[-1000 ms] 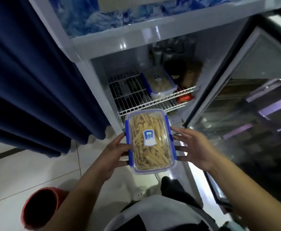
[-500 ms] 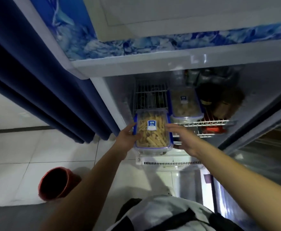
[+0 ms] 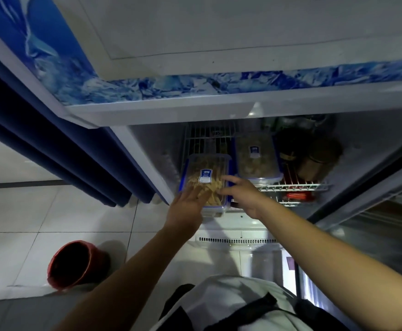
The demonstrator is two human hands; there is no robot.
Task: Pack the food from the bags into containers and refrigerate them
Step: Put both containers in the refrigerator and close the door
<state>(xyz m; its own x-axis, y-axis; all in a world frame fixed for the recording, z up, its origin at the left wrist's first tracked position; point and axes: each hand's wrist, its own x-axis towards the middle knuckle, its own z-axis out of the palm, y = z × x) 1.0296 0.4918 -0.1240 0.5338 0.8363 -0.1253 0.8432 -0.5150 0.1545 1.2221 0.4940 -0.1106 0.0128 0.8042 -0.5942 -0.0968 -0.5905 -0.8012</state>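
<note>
My left hand [image 3: 187, 204] lies flat with fingers straight on the near end of the clear rectangular plastic container with blue clips, full of pale pasta sticks [image 3: 206, 181]; my right hand [image 3: 242, 194], fingers spread, touches its right edge. It sits on the white wire fridge shelf [image 3: 293, 186], just beside a second clear lidded container [image 3: 257, 160].

On the wire shelf [image 3: 290, 186], bare rack is showing along the back edge behind the pasta box [image 3: 206, 180]. A second box [image 3: 256, 158] is blocking the middle, and dark jars [image 3: 314, 156] are filling the right corner.
</note>
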